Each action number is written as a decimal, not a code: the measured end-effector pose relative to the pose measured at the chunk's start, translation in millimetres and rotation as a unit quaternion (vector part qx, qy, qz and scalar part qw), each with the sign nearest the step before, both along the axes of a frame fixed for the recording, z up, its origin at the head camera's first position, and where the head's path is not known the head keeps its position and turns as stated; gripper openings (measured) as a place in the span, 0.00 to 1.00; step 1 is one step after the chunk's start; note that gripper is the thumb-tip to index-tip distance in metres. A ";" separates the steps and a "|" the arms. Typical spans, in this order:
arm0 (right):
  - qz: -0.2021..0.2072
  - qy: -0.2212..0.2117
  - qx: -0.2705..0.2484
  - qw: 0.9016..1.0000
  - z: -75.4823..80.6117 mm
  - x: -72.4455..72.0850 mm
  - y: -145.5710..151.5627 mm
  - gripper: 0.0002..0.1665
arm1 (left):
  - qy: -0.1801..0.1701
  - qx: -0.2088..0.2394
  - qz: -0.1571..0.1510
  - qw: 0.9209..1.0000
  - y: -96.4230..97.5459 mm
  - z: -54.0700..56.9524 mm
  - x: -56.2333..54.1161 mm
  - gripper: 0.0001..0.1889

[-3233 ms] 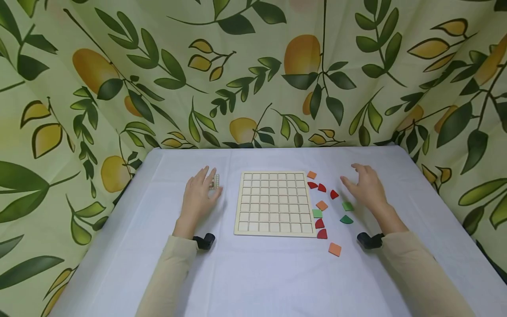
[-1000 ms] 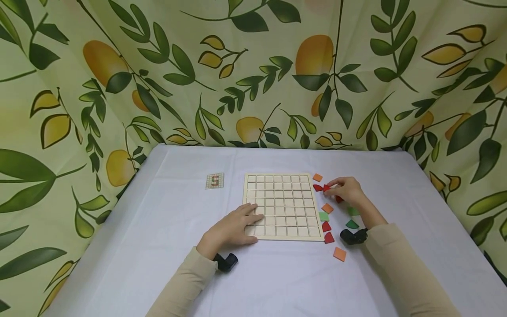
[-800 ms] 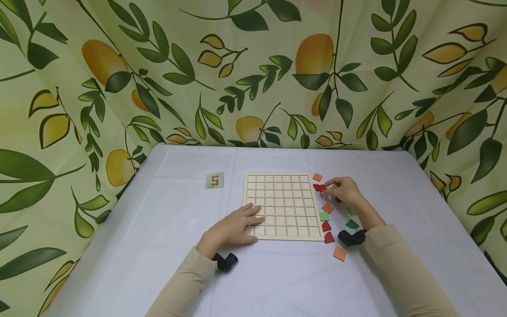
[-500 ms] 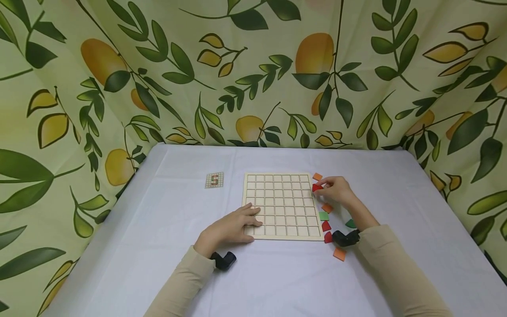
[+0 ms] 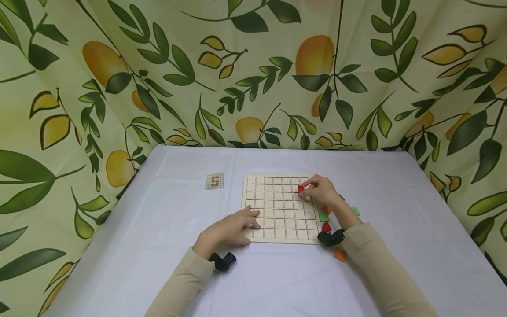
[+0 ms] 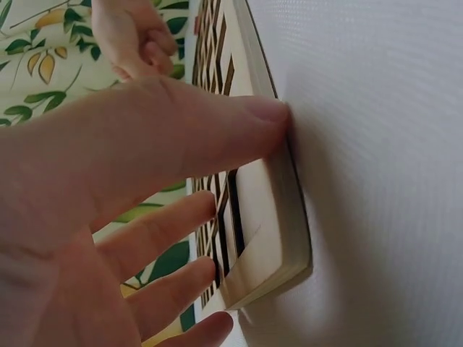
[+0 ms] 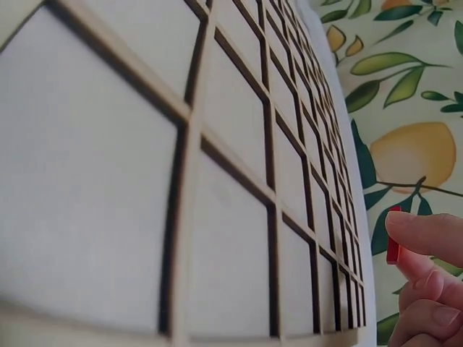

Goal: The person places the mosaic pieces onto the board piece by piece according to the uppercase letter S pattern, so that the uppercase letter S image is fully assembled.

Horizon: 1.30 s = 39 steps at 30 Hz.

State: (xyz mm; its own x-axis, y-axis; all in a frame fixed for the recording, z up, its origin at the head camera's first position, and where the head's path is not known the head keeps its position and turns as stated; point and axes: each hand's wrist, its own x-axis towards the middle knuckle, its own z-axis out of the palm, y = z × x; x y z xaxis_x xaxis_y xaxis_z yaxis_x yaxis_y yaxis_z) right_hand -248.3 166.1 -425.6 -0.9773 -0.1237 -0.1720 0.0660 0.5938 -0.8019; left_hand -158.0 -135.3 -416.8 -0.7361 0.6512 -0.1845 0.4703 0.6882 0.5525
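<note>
My right hand (image 5: pixel 322 191) pinches a red quarter-circle tile (image 5: pixel 300 189) between thumb and forefinger, over the back right squares of the pale wooden grid board (image 5: pixel 279 213). In the right wrist view the tile (image 7: pixel 393 235) shows edge-on, upright at the fingertips; I cannot tell whether it is one piece or two stacked. My left hand (image 5: pixel 227 229) rests at the board's front left corner with its fingers spread. In the left wrist view its thumb (image 6: pixel 217 119) lies against the board's front edge, with the other fingers near the left side.
Along the board's right side lie orange (image 5: pixel 339 254), light green (image 5: pixel 323 217) and red tiles (image 5: pixel 326 226), partly covered by my right arm. Another green tile (image 5: pixel 355 211) lies beyond the wrist. A small card (image 5: pixel 214 181) with a coloured grid pattern lies left of the board.
My left hand has come from beside the card to the board's corner. My right hand slid one red tile against another, took hold, and carried red leftward over the board.
</note>
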 end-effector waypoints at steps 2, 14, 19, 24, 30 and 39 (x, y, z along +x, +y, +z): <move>0.006 -0.002 -0.009 1.000 -2.2 -0.8 -3.8 0.21 | 0.011 -0.003 -0.004 1.000 0.0 -0.1 1.3 0.19; 0.006 -0.023 -0.024 0.999 -10.7 -7.3 -21.2 0.19 | 0.079 -0.074 0.006 0.994 6.2 -6.9 4.6 0.31; 0.006 -0.023 -0.028 0.999 -11.6 -9.1 -25.5 0.19 | 0.081 -0.077 0.005 0.994 6.4 -8.6 4.0 0.31; 0.000 -0.021 -0.016 1.000 -11.1 -13.1 -30.8 0.18 | 0.089 -0.075 0.000 0.993 6.5 -10.6 3.1 0.31; -0.014 -0.029 -0.011 0.999 -12.6 -18.7 -35.3 0.19 | 0.090 -0.067 0.000 0.994 7.3 -11.6 3.3 0.31; -0.026 -0.029 -0.015 0.999 -15.1 -22.2 -40.3 0.20 | 0.079 -0.068 0.007 0.994 8.5 -11.1 4.9 0.31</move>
